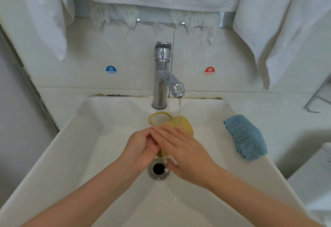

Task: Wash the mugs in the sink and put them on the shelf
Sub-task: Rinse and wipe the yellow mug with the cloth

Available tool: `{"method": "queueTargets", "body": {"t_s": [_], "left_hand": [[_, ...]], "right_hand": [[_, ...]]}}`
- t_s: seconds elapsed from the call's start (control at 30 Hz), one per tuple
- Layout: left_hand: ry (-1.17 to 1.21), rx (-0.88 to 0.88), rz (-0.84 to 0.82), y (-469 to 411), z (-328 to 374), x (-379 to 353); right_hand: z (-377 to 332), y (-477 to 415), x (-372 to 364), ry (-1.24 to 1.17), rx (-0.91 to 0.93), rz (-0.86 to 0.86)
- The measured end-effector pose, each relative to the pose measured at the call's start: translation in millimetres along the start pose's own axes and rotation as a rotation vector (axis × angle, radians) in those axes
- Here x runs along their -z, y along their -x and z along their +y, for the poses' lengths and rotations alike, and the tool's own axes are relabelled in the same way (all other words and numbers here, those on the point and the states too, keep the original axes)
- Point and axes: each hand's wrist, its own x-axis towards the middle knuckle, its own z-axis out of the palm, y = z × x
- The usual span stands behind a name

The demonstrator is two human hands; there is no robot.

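Observation:
A yellow mug [184, 124] lies tilted on its side in the white sink [75, 155], handle pointing left and up, under running water from the chrome tap [162, 76]. My left hand [141, 148] grips the mug from the left near its rim. My right hand [180, 151] lies over the mug's side with fingers spread flat on it. Both hands hide most of the mug's body and its opening. The stream lands on the mug's upper side.
The drain hole [158, 168] sits just below my hands. A folded blue cloth [245, 137] rests on the sink's right rim. White towels [279, 30] hang above. Cold and hot stickers flank the tap. A wire rack [317, 101] shows at the right edge.

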Motion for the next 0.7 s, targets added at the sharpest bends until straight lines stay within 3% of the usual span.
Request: {"method": "queueTargets", "body": {"t_s": [0.2, 0.3, 0.4, 0.53, 0.6, 0.7], "left_hand": [[-0.061, 0.071, 0.058, 4, -2, -6], [-0.128, 0.048, -0.035, 5, 2, -7], [-0.5, -0.004, -0.257, 7, 5, -2], [-1.375, -0.327, -0.445, 5, 2, 8], [-1.462, -0.449, -0.398, 4, -1, 9], [-1.339, -0.499, -0.353, 3, -9, 9]], "right_hand": [[38, 7, 17, -0.127, -0.277, -0.228], [42, 4, 20, -0.272, -0.316, -0.176], [43, -1, 24, -0.419, -0.387, -0.144], [48, -3, 25, -0.484, -0.414, -0.161], [54, -1, 25, -0.516, -0.42, -0.139], [59, 3, 23, -0.475, -0.368, -0.1]]}}
